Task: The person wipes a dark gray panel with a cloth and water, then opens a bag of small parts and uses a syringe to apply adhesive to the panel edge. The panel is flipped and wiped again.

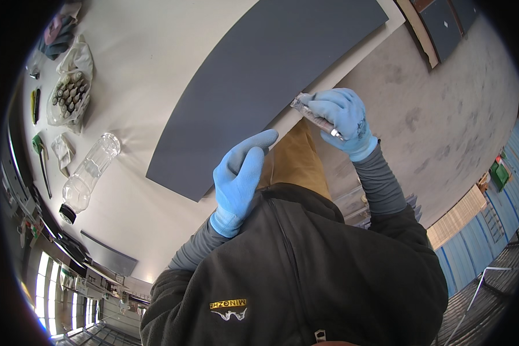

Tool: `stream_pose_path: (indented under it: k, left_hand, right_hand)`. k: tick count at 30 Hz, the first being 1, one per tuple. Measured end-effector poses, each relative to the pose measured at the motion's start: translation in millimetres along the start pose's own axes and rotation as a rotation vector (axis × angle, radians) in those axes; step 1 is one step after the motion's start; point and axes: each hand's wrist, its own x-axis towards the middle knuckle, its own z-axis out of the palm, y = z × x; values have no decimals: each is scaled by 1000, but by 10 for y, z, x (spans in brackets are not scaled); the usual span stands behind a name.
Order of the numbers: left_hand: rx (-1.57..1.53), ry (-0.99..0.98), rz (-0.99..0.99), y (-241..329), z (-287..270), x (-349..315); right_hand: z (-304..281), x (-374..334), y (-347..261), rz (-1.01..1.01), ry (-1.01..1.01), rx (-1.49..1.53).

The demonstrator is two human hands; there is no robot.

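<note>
My right hand, in a blue coated work glove, is closed around a small, crumpled squeeze tube. Its flattened end points to the upper left, and a white nozzle shows below my fingers. My left hand, gloved the same way, has its fingers stretched out and holds nothing I can see. Its fingertips are by the near edge of a large dark grey panel with a curved far side; whether they touch it I cannot tell. The panel lies flat on a pale table.
On the table at left are a clear plastic bottle with a black cap, a clear bag of several pointed tubes, a green-headed tool and a small dark strip. Concrete floor lies at right, with dark panels beyond.
</note>
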Motion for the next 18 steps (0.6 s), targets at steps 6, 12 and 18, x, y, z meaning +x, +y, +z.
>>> stream_pose_path:
  k: [6,12,18]
  left_hand:
    - [-17,-12,6,-3,3,21]
    - [-15,0,-12,10,8,30]
    - [-16,-2,-14,13,21,42]
  right_hand:
    - [80,-27,46,-28,-53,-54]
    - [21,-62,32,15,-79,-54]
    - [6,-45,89,11,-28,-36]
